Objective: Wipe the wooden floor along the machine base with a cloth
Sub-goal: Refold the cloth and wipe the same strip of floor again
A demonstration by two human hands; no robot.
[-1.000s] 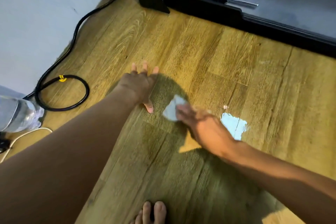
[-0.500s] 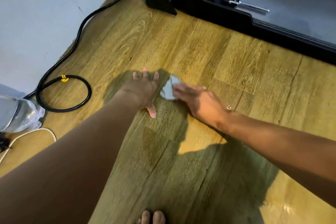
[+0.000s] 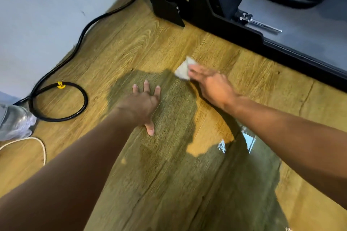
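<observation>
A small pale cloth (image 3: 183, 69) lies on the wooden floor (image 3: 131, 47) a short way in front of the black machine base (image 3: 206, 15). My right hand (image 3: 212, 84) presses the cloth down with straight fingers; most of the cloth shows beyond the fingertips. My left hand (image 3: 144, 103) lies flat on the floor with fingers spread, to the left of the cloth and apart from it. Both forearms reach in from the bottom of the view.
A black cable (image 3: 56, 103) runs along the grey wall (image 3: 47, 15) and coils on the floor at left. A clear plastic bottle (image 3: 15, 122) and a white cord (image 3: 37, 144) lie at the left edge. A metal pin (image 3: 259, 23) sticks out on the machine's grey deck.
My right hand has slid the cloth away from me and to the right, closer to the machine base. My left hand has stayed planted on the floor.
</observation>
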